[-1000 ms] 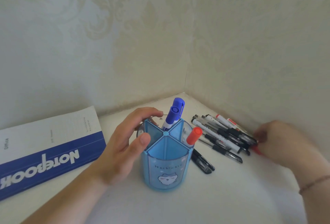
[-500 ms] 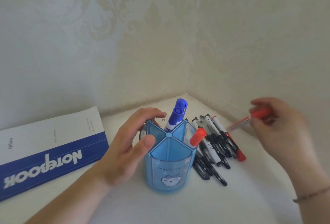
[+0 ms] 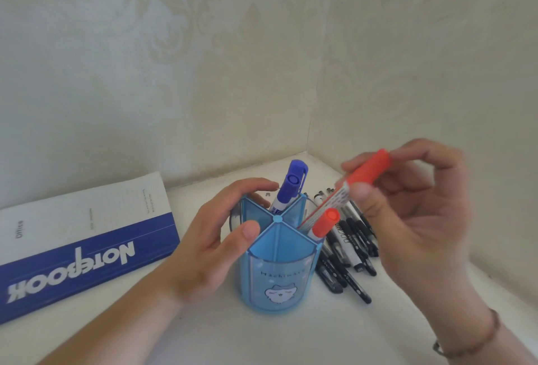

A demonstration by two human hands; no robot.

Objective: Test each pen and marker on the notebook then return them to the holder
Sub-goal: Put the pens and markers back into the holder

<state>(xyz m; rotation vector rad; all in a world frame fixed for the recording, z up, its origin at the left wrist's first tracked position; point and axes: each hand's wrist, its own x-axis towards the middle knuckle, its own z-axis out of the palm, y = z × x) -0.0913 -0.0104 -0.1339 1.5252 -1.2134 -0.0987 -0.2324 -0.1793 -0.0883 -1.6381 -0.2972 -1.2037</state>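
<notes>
Gripping holder [image 3: 279,271] with my left hand [image 3: 209,251], fingers curled round its rim; right hand [image 3: 413,219] pinches red marker [image 3: 358,187], tip lowered into holder's right compartment. Notebook [image 3: 87,236] lies left; pens [image 3: 352,251] right.

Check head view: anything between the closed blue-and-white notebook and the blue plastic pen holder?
Only the left hand, gripping the blue plastic pen holder; past the blue-and-white notebook, bare white tabletop shows in the head view.
</notes>
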